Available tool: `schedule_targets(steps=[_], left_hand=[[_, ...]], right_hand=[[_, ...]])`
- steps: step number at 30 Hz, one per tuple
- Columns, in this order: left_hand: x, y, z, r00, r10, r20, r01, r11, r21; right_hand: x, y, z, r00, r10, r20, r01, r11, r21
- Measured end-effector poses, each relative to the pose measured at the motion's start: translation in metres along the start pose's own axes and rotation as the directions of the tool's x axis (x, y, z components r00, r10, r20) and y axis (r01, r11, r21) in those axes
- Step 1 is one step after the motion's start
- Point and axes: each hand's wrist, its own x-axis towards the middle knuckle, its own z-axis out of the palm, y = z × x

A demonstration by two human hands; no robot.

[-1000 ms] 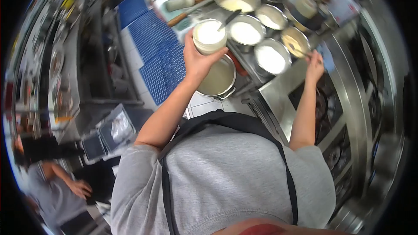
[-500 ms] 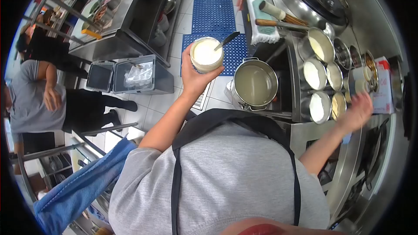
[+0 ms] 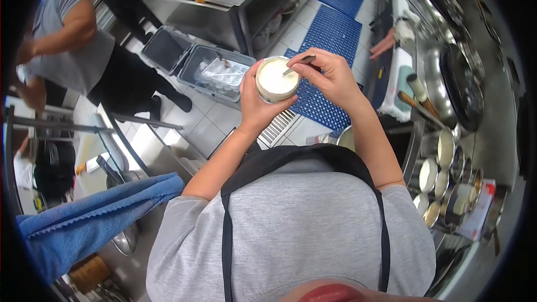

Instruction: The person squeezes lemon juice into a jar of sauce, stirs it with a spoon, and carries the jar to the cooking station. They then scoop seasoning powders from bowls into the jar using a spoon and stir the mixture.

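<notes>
My left hand is wrapped round a jar filled nearly to the rim with a creamy white substance. Above the jar, my right hand pinches the dark handle of a spoon, whose metal lower part slants into the white substance. The spoon's tip is hidden in it. Both hands are in front of my chest, over the floor.
Metal pots with white and yellowish contents stand on the counter at right, near a wok. Beyond the jar are a grey plastic bin and blue floor mats. A person in grey stands at left; another's hand shows at upper right.
My right hand has come from the pots at right to the jar and taken hold of the spoon. The view has turned left, and the person at left has raised their arms.
</notes>
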Motion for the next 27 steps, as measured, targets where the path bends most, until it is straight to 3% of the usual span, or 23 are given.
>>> schedule_targets(steps=[4,6,11,20,23,26,27], left_hand=[[0.017,-0.019,-0.04,0.998,-0.002,-0.058,0.009,0.991,0.131],[0.027,-0.023,-0.06,0.996,0.029,-0.082,-0.01,0.974,0.226],[0.047,-0.05,-0.107,0.987,-0.036,-0.156,0.067,0.979,0.192],[0.086,-0.08,-0.14,0.955,-0.067,-0.288,0.136,0.964,0.227],[0.088,-0.086,-0.141,0.949,-0.087,-0.302,0.185,0.932,0.312],[0.101,-0.096,-0.145,0.926,-0.108,-0.361,0.246,0.898,0.365],[0.104,-0.097,-0.145,0.911,-0.115,-0.396,0.261,0.904,0.339]], right_hand=[[0.049,-0.021,0.03,0.994,-0.039,0.1,0.046,0.996,-0.075],[0.073,-0.027,0.042,0.97,-0.176,0.169,0.2,0.97,-0.14],[0.119,-0.033,0.07,0.905,-0.348,0.245,0.39,0.909,-0.149],[0.187,0.025,0.113,0.858,-0.317,0.405,0.371,0.926,-0.061],[0.214,0.046,0.122,0.845,-0.069,0.53,-0.01,0.989,0.146],[0.247,0.052,0.125,0.858,-0.156,0.49,0.074,0.98,0.183],[0.258,0.058,0.128,0.844,-0.235,0.482,0.174,0.97,0.168]])
